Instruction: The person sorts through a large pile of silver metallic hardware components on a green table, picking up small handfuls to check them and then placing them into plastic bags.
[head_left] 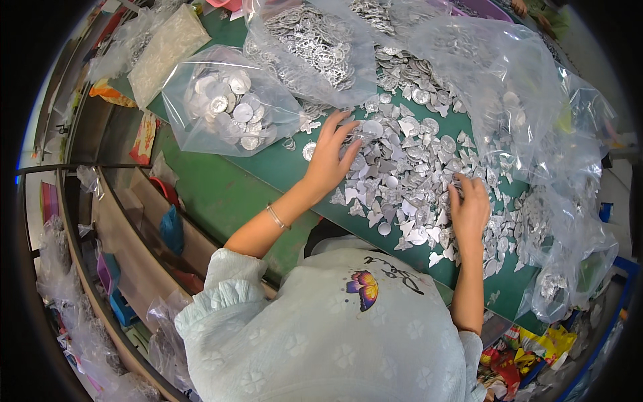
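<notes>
Resting both hands in a messy pile of silver metal pieces (408,164) on the green tabletop (271,173): left hand (327,153) fingers spread apart, right hand (470,209) slightly apart, grip unclear. One clear bag (284,111) has discs (244,112); loads lie loose, so probably far from done.

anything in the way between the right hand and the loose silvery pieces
Nothing visible: the right hand is already at the loose silvery pieces, its fingertips seeming to touch them. The big clear plastic bag lies farther back and to the right, not between them.
</notes>
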The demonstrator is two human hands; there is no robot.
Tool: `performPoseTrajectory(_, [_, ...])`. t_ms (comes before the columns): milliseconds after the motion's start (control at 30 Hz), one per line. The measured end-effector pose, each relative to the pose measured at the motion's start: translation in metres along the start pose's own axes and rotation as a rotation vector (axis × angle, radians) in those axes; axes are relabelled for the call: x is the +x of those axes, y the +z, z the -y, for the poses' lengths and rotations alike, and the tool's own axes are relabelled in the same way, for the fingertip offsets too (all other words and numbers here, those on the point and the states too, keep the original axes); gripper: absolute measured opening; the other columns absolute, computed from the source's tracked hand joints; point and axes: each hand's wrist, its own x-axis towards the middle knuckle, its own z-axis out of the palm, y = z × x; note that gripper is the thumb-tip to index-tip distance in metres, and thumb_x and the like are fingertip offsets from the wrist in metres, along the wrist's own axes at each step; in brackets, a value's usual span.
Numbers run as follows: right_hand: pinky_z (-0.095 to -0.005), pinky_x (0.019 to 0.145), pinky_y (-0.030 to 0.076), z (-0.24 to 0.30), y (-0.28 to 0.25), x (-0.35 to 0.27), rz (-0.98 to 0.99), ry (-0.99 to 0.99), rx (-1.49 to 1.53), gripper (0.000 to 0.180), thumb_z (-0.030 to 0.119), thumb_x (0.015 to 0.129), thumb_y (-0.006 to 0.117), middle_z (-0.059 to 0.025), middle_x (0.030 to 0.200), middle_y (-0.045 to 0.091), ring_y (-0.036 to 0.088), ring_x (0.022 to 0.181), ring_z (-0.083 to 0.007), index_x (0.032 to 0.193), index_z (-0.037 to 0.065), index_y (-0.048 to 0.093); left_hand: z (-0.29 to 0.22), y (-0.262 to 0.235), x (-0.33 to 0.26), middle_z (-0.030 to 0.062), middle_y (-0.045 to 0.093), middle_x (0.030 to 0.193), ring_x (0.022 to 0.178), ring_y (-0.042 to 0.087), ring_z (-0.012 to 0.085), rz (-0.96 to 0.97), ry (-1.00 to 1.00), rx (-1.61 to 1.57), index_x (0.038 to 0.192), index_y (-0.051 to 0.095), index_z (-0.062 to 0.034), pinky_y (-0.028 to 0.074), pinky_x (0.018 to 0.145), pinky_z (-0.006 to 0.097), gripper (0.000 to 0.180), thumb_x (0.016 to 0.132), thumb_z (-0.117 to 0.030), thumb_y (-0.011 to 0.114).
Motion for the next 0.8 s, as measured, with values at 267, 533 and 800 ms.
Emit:
performPoseTrajectory(267, [-0.0411, 0.087, 0.031, 0.016, -0.009, 0.000, -0.102, -0.143, -0.037, 0.037, 0.013, 0.072, 0.064, -0.0127, 0.109, 0.048, 0.043, 0.102, -0.0309, 0.106, 0.005, 0.053, -0.022, -0.028, -0.048, 0.0122, 0.049, 0.107, 0.098, 0.047, 0.0299, 0.064, -0.064, 0.315, 0.101, 0.055, -0.0060, 0.037, 0.079, 0.036, 0.030, 0.072, -0.002, 0.060])
performPoseTrajectory(533, [-0.0406, 0.084, 0.032, 0.019, 0.006, -0.003, -0.101, -0.214, -0.012, 0.024, 0.007, 0.073, 0.060, -0.0124, 0.099, 0.051, 0.046, 0.095, -0.0285, 0.095, 0.003, 0.053, 0.000, -0.024, -0.048, 0.0100, 0.052, 0.102, 0.096, 0.049, 0.0286, -0.078, -0.056, 0.140, 0.093, 0.058, -0.0047, 0.038, 0.080, 0.038, 0.024, 0.071, 0.006, 0.056])
performPoseTrajectory(800, [-0.0405, 0.086, 0.032, 0.077, 0.016, 0.026, -0.056, -0.365, 0.247, 0.033, 0.006, 0.071, 0.061, -0.0132, 0.099, 0.052, 0.046, 0.094, -0.0307, 0.102, 0.000, 0.052, -0.027, -0.016, -0.035, 0.0056, 0.053, 0.108, 0.099, 0.047, 0.0242, 0.172, 0.081, 0.364, 0.098, 0.057, -0.0088, 0.032, 0.084, 0.039, 0.027, 0.072, -0.006, 0.061])
